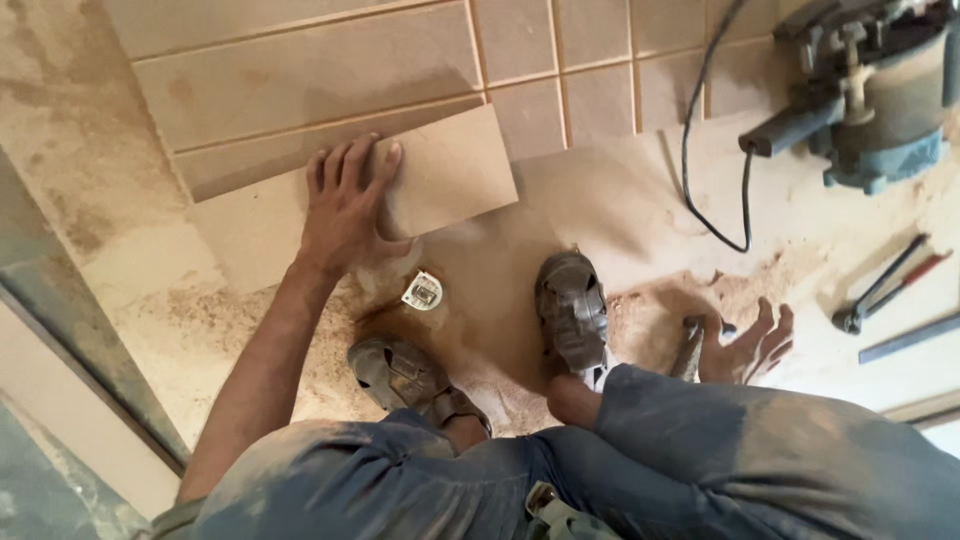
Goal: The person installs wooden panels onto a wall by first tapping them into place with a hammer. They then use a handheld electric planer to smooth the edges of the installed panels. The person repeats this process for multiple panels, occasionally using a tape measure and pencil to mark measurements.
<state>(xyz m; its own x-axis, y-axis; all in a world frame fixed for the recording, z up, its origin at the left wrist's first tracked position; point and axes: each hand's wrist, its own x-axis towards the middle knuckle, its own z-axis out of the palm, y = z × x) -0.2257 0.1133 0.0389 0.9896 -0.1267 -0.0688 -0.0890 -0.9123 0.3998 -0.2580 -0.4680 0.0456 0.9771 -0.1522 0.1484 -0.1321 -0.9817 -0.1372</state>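
While the person crouches w/ sandals [572,308] on the dusty floor, right hand [748,348] rests fingers spread beside a tool handle [688,350], gripping nothing. Left hand [345,205] lies flat, fingers apart, on a beige tile [455,170]. Tape measure [422,290] sits just below it. Farther off: pliers [885,285], blue cutter machine [875,95] w/ cable [690,150].

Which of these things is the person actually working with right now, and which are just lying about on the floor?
In use:
- loose tile, pressed flat by the left hand
- grey tool handle, at the right hand
- laid tiles beside the loose one

Lying about:
- tape measure
- blue power tool with black cord
- pliers
- metal bar
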